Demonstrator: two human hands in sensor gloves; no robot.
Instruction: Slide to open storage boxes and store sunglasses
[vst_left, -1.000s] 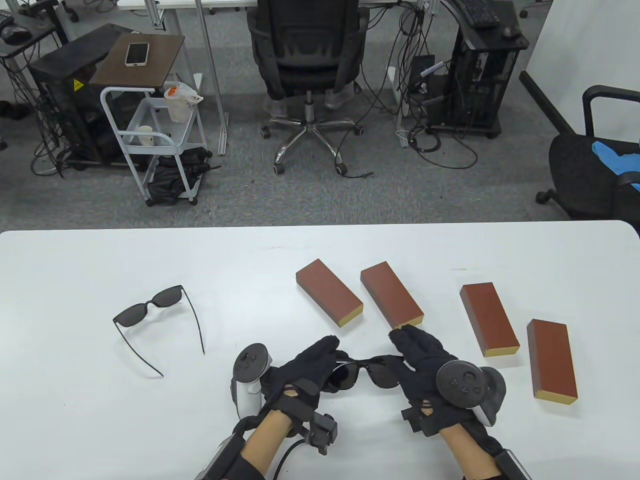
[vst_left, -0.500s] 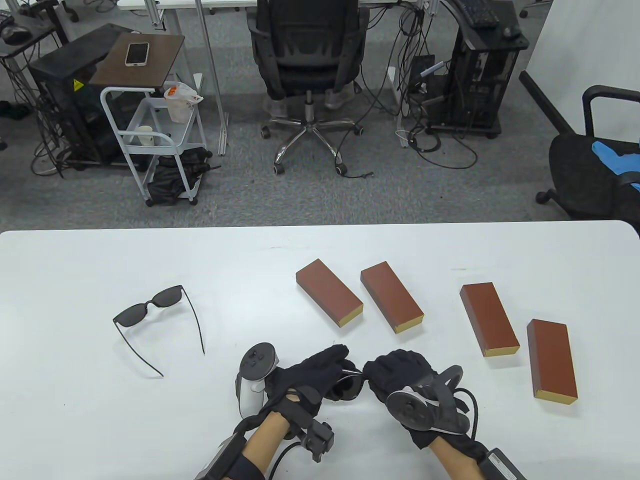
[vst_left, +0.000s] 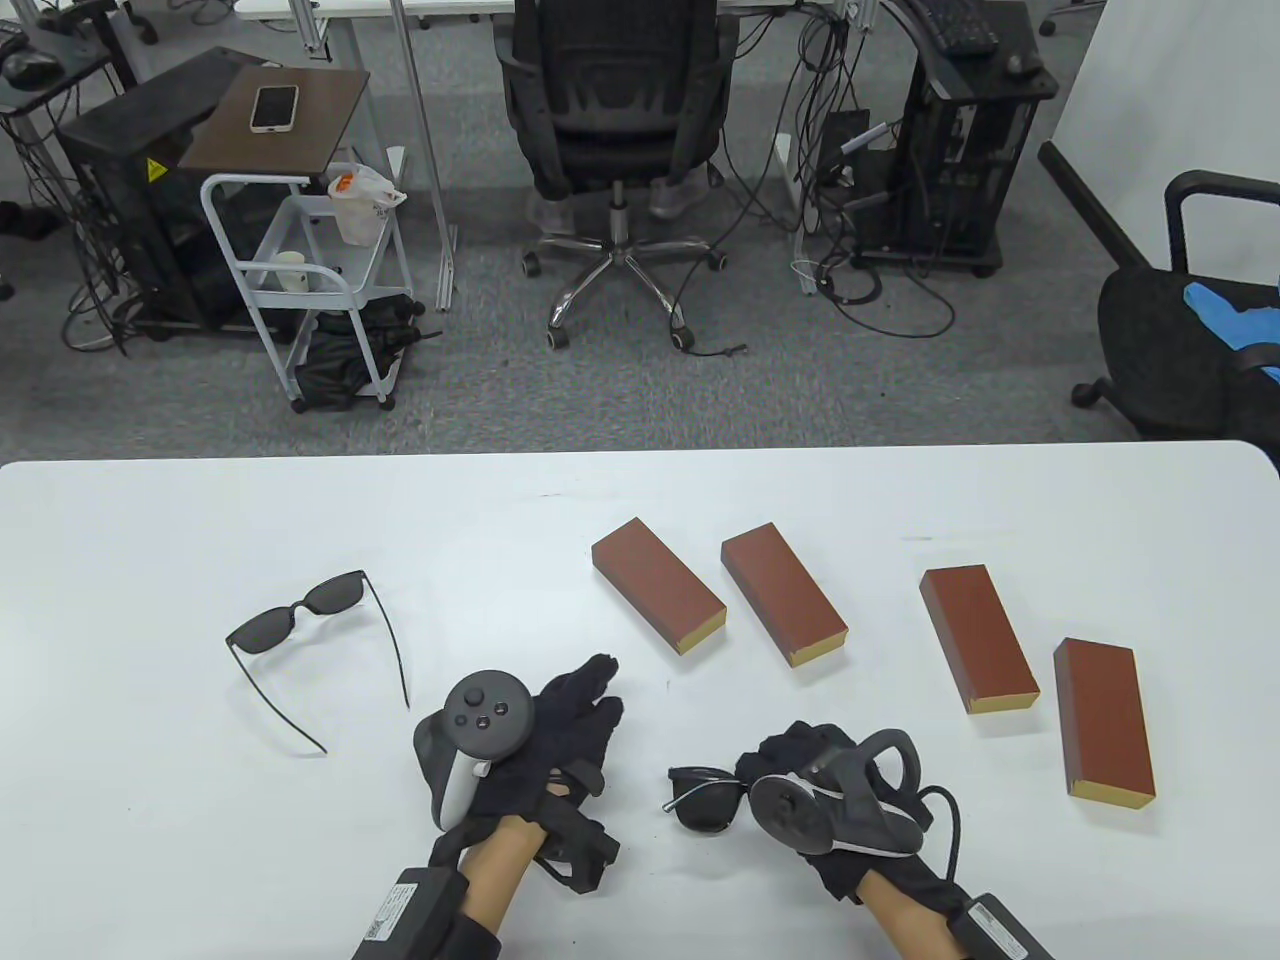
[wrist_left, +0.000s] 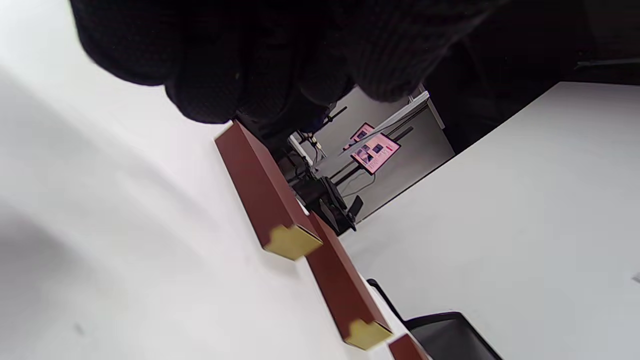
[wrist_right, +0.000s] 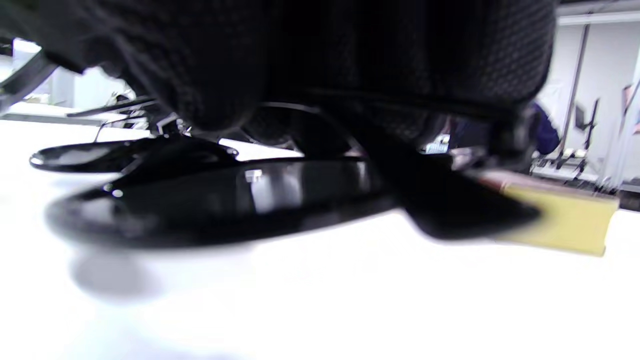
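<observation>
Folded black sunglasses (vst_left: 705, 797) are gripped by my right hand (vst_left: 790, 765) just above the table near its front edge; the right wrist view shows the dark lens (wrist_right: 215, 200) close under my curled fingers. My left hand (vst_left: 580, 700) hovers to their left, fingers straight and holding nothing. A second pair of sunglasses (vst_left: 300, 620) lies unfolded at the left. Several brown storage boxes with yellow ends lie closed on the right half: one (vst_left: 657, 598), another (vst_left: 783, 592), a third (vst_left: 977, 637). The left wrist view shows two of them (wrist_left: 265, 200), (wrist_left: 345, 295).
The fourth box (vst_left: 1103, 718) lies nearest the right edge of the white table (vst_left: 150, 830). Beyond the far edge stand office chairs (vst_left: 615, 110), a small trolley (vst_left: 300, 270) and computer towers on the floor.
My left hand let go of the sunglasses and drew back to the left with fingers straightened. My right hand kept the folded pair and shifted it slightly right and toward me.
</observation>
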